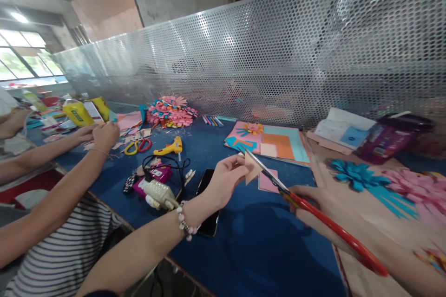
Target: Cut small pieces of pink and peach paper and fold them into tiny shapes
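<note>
My left hand (225, 180), with a bead bracelet at the wrist, pinches a small peach paper piece (252, 169) above the blue table (251, 246). My right hand (313, 206) grips red-handled scissors (313, 213). Their blades (266, 171) are closed against the edge of the paper piece. A black phone (206, 185) lies flat under my left wrist.
Sheets of coloured paper (278, 145) and a pink square (266, 183) lie beyond my hands. A yellow glue gun (169, 148), a charger with cable (158, 190) and small scissors (137, 146) sit left. A person in a striped shirt (62, 246) works at my left. Paper flowers (358, 174) lie right.
</note>
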`<action>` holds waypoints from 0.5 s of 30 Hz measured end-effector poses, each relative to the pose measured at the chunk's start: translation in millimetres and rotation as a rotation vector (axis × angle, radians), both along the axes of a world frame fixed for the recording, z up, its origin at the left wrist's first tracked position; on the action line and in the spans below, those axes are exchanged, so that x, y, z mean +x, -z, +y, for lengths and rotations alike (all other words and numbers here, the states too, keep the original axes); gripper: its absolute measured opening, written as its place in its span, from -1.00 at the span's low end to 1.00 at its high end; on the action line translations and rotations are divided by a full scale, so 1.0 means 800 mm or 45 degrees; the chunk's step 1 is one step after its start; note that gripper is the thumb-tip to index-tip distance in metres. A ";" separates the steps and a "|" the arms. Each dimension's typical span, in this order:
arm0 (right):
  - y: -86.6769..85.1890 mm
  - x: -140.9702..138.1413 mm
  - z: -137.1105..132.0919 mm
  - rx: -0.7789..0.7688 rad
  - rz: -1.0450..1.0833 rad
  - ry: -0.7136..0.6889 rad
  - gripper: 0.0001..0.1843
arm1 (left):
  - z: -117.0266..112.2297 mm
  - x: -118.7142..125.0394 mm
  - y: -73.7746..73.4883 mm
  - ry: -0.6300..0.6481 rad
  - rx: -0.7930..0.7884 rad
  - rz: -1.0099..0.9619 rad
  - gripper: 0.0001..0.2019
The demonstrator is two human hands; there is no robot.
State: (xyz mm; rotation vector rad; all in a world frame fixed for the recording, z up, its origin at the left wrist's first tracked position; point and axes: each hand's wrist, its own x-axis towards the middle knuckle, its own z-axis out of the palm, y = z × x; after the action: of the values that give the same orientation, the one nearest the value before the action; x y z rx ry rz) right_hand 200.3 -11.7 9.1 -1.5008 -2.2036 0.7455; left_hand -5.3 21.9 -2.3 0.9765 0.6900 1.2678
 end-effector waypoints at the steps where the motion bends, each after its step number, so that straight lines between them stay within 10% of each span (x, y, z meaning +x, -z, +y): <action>1: 0.000 0.001 0.000 -0.005 0.005 -0.007 -0.86 | 0.000 0.000 0.000 -0.004 0.003 -0.006 -0.86; 15: -0.009 -0.001 -0.003 -0.028 -0.063 0.023 -0.84 | 0.000 0.000 -0.002 -0.020 -0.032 0.012 -0.86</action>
State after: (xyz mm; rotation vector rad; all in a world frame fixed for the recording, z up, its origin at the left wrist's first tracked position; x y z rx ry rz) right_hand 199.2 -14.3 16.6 -1.5636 -2.2211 0.7365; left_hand -5.1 21.8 -0.6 0.9589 0.7208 1.2665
